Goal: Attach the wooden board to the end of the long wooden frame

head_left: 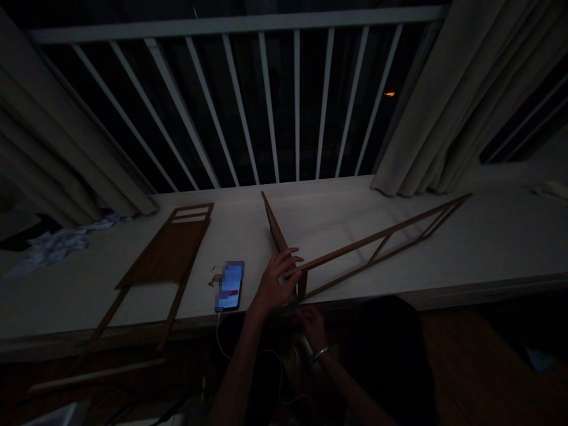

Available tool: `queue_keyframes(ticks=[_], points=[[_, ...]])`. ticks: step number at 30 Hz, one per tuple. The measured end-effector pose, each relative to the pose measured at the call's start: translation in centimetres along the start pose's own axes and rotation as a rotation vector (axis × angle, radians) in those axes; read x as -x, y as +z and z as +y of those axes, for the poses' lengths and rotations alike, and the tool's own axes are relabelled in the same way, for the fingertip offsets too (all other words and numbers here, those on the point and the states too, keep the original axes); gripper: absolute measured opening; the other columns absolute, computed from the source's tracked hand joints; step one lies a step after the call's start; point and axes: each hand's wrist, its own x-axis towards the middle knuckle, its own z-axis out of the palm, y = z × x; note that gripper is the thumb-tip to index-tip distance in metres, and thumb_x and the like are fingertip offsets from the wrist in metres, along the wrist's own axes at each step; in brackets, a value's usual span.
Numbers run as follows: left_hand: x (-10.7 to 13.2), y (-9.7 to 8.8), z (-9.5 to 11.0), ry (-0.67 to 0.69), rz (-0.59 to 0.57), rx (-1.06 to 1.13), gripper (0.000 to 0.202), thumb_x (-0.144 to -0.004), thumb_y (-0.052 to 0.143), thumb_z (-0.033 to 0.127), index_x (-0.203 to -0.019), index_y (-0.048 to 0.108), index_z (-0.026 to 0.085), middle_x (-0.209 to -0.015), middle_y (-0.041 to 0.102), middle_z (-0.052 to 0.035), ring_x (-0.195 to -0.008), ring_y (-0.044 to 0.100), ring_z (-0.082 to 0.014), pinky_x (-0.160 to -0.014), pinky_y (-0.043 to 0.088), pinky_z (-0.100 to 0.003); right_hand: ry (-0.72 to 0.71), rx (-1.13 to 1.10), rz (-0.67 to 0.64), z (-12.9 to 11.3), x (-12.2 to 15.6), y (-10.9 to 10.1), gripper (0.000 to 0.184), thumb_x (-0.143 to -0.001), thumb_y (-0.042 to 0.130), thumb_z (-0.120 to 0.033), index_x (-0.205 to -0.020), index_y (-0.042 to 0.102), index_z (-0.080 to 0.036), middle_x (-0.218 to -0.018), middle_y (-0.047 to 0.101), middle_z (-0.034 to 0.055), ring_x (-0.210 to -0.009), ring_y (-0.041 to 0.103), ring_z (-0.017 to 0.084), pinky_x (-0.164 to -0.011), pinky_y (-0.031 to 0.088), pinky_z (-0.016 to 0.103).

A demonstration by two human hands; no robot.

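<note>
A brown wooden frame (pixel 377 239) of thin rails lies across a white ledge (pixel 488 236), joined at its near end to an upright wooden panel (pixel 274 228). My left hand (pixel 276 283) rests on that joint with its fingers curled over the rail and panel edge. My right hand (pixel 312 325), with a bracelet at the wrist, sits just below the ledge's front edge under the joint. It is dark there and its fingers are hard to make out.
A second wooden panel with two long legs (pixel 166 254) lies flat at the left. A lit phone (pixel 231 286) with a white cable lies beside small dark bits (pixel 213 278). White railing bars (pixel 266 106), curtains (pixel 444 100) and crumpled cloth (pixel 62 242) border the ledge.
</note>
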Motion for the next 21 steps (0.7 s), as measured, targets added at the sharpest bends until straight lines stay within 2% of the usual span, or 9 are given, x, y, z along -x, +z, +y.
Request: queue_keyframes(ticks=[7,16,21], points=[[0.01,0.05,0.02,0.019,0.022,-0.010,0.024,-0.080,0.048,0.020,-0.103,0.055,0.023,-0.123,0.046,-0.0061,-0.113,0.042,-0.0204,-0.095,0.034,-0.041,0.028,0.118,-0.110,-0.34,0.23,0.01,0.051,-0.063,0.053,-0.064,-0.075,0.062,-0.015,-0.069,0.067,0.0092,-0.067,0.063,0.023,-0.047,0.045,0.027],[0.03,-0.01,-0.14,0.007,0.005,-0.011,0.024,-0.080,0.049,0.021,-0.104,0.054,0.023,-0.124,0.045,-0.0049,-0.114,0.040,-0.0190,-0.097,0.033,-0.039,-0.035,0.072,-0.075,-0.51,0.33,-0.11,0.049,-0.064,0.055,-0.061,-0.076,0.065,-0.014,-0.070,0.067,0.0082,-0.051,0.060,0.018,-0.045,0.044,0.026],[0.00,-0.01,-0.08,0.011,0.002,-0.009,0.024,-0.080,0.049,0.021,-0.103,0.054,0.023,-0.124,0.045,-0.0053,-0.114,0.041,-0.0193,-0.097,0.033,-0.039,-0.060,0.167,-0.026,-0.51,-0.22,-0.83,0.047,-0.060,0.059,-0.059,-0.075,0.067,-0.015,-0.064,0.066,0.0049,-0.047,0.055,0.015,-0.043,0.042,0.025]])
